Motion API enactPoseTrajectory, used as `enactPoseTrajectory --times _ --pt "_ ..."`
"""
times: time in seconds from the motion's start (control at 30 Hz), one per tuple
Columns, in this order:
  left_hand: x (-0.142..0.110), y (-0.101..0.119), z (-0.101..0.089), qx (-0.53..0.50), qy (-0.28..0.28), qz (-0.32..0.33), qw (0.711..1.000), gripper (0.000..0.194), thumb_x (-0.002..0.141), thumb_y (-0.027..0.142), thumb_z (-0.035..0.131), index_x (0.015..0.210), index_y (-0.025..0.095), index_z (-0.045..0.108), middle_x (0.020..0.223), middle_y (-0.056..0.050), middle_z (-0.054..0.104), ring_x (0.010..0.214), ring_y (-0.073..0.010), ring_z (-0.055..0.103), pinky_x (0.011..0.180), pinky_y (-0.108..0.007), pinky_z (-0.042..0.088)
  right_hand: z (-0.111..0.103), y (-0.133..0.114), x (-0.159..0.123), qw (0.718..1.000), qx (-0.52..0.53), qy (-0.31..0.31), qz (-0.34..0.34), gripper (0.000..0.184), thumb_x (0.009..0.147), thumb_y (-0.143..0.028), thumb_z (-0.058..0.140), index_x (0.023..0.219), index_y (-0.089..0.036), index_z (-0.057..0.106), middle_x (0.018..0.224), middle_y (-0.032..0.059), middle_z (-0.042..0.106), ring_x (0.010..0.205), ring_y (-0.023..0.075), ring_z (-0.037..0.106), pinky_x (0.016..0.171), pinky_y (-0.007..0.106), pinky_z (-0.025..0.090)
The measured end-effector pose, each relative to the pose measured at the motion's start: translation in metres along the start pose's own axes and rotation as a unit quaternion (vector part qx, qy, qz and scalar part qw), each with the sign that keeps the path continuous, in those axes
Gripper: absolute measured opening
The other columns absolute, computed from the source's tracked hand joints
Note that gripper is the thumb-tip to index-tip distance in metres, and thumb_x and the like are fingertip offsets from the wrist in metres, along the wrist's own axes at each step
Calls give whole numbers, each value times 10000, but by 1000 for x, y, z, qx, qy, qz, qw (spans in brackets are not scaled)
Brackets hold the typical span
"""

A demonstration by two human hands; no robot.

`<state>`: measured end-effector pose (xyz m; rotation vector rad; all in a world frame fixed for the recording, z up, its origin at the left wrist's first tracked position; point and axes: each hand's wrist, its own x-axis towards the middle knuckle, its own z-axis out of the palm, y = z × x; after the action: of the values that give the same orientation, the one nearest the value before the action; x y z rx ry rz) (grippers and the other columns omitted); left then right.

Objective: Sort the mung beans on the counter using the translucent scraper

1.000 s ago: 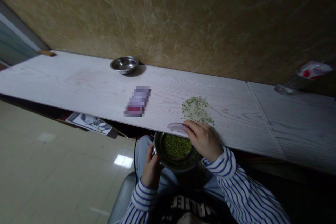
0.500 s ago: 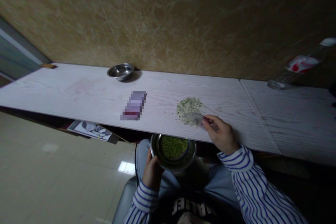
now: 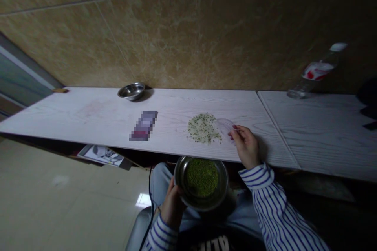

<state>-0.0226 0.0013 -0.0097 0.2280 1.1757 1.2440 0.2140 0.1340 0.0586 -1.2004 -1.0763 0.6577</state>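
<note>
Nearest, over the person's lap, the left hand (image 3: 173,204) has its grip clamped on the left side of a large metal bowl (image 3: 223,190), which tilts a little and holds a bed of green beans (image 3: 203,178). The bowl sits just below the front edge of the white surface (image 3: 173,106). A little farther off, the right hand (image 3: 246,146) reaches over that surface, its grip pinched together on the near edge of a clear plastic disc (image 3: 225,124). The disc's far side lies at the right edge of a spread pile of white and green grains (image 3: 203,127); whether it touches the surface I cannot tell.

The step in hand looks to be working the disc into the pile, at its very start, since no load shows on it. The next move seems to call for a low, flat push under the grains, with the bowl held steady near the edge.

Left of the pile lies a flat, blurred-out purple object (image 3: 143,125). Farthest back, near the wall (image 3: 182,39), are a small metal bowl (image 3: 131,91) and, well to the right, a clear bottle (image 3: 315,72) with a white cap.
</note>
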Motion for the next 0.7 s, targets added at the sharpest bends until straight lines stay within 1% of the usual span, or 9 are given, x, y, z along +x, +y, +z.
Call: enactPoseTrajectory --times 0.07,0.13,0.23,0.3,0.37,0.47,0.53,0.6,0.7 --pt "2 -2 2 -4 -15 7 1000 657 620 254 683 1272 254 603 860 -44 706 810 -280 656 672 -340 487 0 2 2 1000 5 5 5 432 762 -566 719 980 -199 652 820 77 748 729 228 722 645 378 588" --pt "4 -3 5 -16 -25 17 999 713 637 284 699 1338 271 567 1040 -87 731 1005 -348 659 785 -400 515 1 5 5 1000 10 2 10 431 760 -562 716 983 -198 656 817 78 748 725 226 718 640 373 585" --pt "5 -4 8 -31 -33 33 998 708 642 297 713 1336 267 576 1212 -116 705 1161 -393 613 887 -459 511 1 9 7 1000 17 -7 13 415 762 -540 712 988 -195 666 784 69 744 722 224 717 648 369 580" --pt "4 -4 10 -38 -37 55 997 667 642 294 716 1300 261 609 1227 -121 705 1199 -405 595 899 -471 514 0 11 9 999 28 -10 13 408 758 -523 712 992 -192 668 783 70 742 720 222 714 650 367 577" --pt "0 -4 13 -42 -27 77 996 610 648 287 726 1253 253 650 1180 -126 723 1207 -411 592 885 -472 524 0 11 11 999 41 -11 15 407 751 -511 716 994 -188 666 797 75 743 724 222 711 655 368 575" --pt "-8 -7 18 -41 -1 88 995 503 664 273 736 1165 241 707 1076 -112 745 1174 -406 611 842 -461 541 -1 12 13 998 50 -17 19 406 745 -508 714 988 -187 658 814 83 743 736 224 708 662 369 569" --pt "-11 -10 20 -44 2 88 995 468 670 264 738 1136 239 716 1030 -87 746 1127 -392 632 824 -455 545 0 11 14 998 49 -23 18 411 745 -513 708 985 -184 651 808 84 740 731 223 704 659 368 564" --pt "-11 -13 21 -52 -4 86 995 498 679 263 740 1174 237 700 1048 -77 743 1095 -377 643 828 -458 542 0 10 13 998 45 -31 18 419 748 -518 696 985 -177 645 786 80 733 726 220 701 661 362 560" --pt "-8 -17 16 -50 -18 87 995 594 696 283 732 1284 243 660 1186 -96 716 1138 -367 623 862 -456 527 -3 6 13 997 33 -64 22 423 756 -535 674 968 -171 645 756 73 726 715 211 699 651 345 555"
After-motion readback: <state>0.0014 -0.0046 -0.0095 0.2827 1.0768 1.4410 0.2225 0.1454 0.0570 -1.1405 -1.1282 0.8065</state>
